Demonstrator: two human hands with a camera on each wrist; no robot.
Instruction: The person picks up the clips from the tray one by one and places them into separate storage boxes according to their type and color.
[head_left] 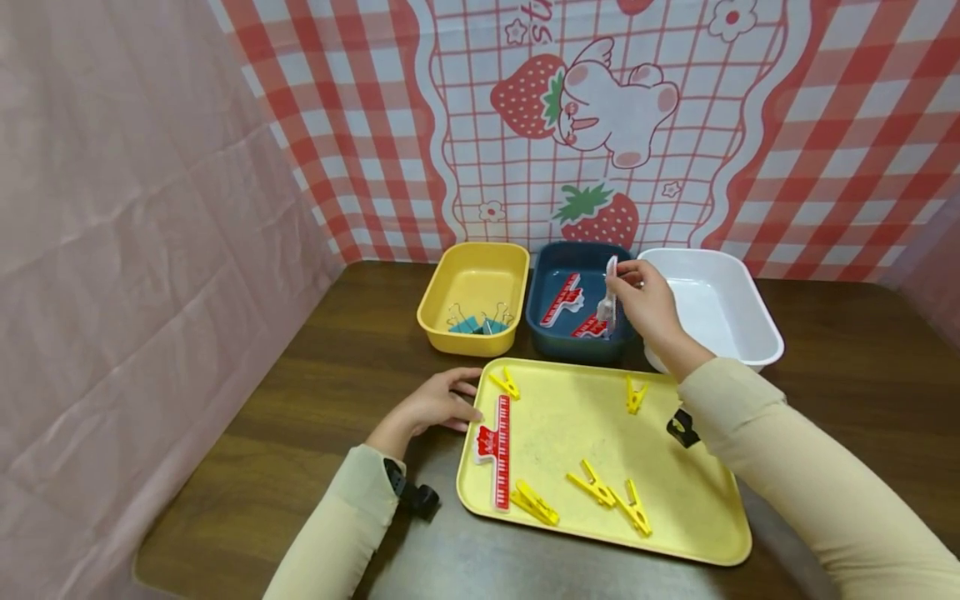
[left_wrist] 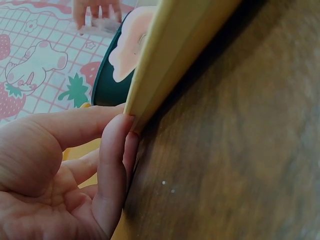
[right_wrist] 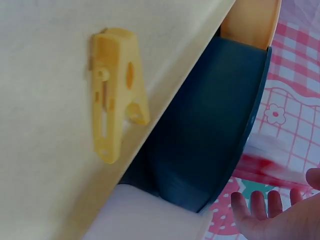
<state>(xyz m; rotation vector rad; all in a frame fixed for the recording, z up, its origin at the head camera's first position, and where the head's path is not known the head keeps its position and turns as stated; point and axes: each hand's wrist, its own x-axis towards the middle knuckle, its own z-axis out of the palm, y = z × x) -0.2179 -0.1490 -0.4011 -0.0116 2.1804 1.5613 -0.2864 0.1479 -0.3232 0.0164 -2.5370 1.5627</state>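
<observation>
Over the navy bin (head_left: 547, 335) my right hand (head_left: 651, 307) pinches the upper end of a red-and-white piano-key clip (head_left: 611, 293), seen edge-on and hanging upright. In the right wrist view, that clip (right_wrist: 265, 167) is blurred beside the fingertips. Two like clips (head_left: 562, 300) lie in the bin. My left hand (head_left: 435, 403) grips the left rim of the yellow tray (head_left: 555, 433), thumb at the edge and fingertips against its outer wall. Just inside that rim lies another piano-key clip (head_left: 503, 454). Several yellow clothespins (head_left: 592, 483) are scattered on the tray.
Left of the navy bin stands a yellow bin (head_left: 435, 321) holding teal binder clips (head_left: 480, 325). To its right is a white bin (head_left: 757, 308), partly behind the right forearm. A checkered strawberry cloth (head_left: 525, 192) hangs behind the bins.
</observation>
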